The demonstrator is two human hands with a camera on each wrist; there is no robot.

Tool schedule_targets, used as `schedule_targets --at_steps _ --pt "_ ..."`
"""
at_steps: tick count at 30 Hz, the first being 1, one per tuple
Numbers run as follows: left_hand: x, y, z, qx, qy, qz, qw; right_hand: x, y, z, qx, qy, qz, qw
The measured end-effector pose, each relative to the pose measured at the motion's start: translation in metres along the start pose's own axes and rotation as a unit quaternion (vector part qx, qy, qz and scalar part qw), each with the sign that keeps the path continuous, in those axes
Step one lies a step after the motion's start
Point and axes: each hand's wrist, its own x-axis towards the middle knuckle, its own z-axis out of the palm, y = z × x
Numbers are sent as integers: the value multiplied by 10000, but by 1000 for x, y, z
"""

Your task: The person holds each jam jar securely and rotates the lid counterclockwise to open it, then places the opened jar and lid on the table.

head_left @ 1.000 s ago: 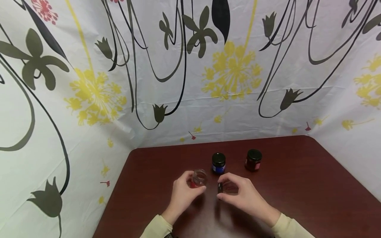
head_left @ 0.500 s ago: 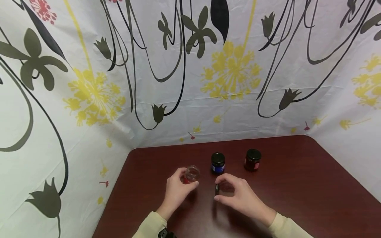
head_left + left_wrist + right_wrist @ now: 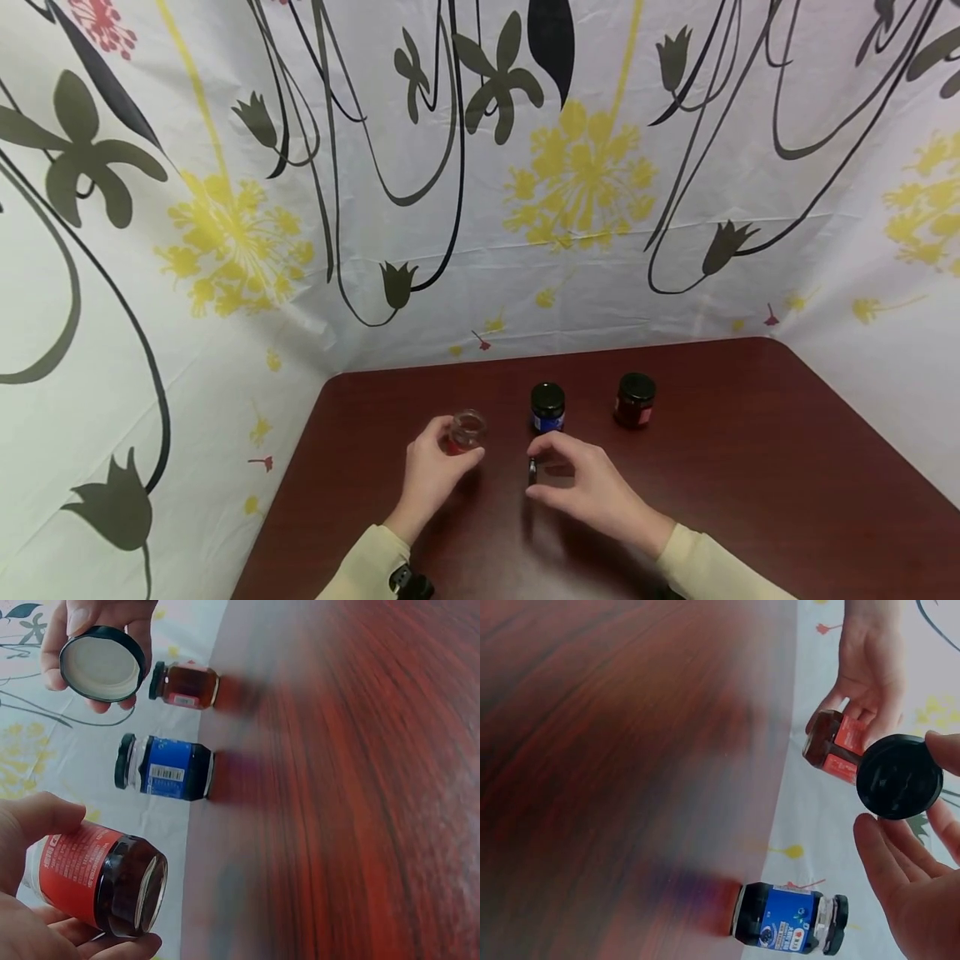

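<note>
My left hand (image 3: 433,477) grips a small glass jar (image 3: 467,430) with a red label and an uncovered mouth. In the left wrist view, the jar (image 3: 82,874) shows dark contents at its base, and it is held off the table. To its right, my right hand (image 3: 592,487) pinches a black jar lid (image 3: 532,472) by the rim between thumb and fingers. The lid stands on edge in the air, apart from the jar. Its pale inner side (image 3: 103,666) faces the left wrist camera, and its black top (image 3: 898,778) faces the right wrist camera.
A jar with a blue label and black lid (image 3: 548,408) stands on the table just beyond my right hand. Farther right is a closed reddish jar (image 3: 634,402). The dark red wooden table (image 3: 712,467) meets a patterned white cloth (image 3: 420,333) at the back and sides.
Both hands have moved left, the left one farther with the jar, so the gap between jar and lid is wider. The other two jars stay in place.
</note>
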Motion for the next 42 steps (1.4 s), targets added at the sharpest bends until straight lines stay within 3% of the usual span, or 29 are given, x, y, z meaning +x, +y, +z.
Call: schedule_targets --at_steps 12,20,33,42 --pt "4 -11 -5 -57 83 -16 9999 14 4 9 -136 -208 81 9997" --pt "4 -19 -11 -74 156 -172 9997 27 10 21 96 -502 260 9984" --pt "11 -30 -22 74 287 -266 9992 46 18 32 502 -553 373 9965" --pt "14 -39 -25 64 407 -386 9984 60 19 39 469 -640 378 9961"
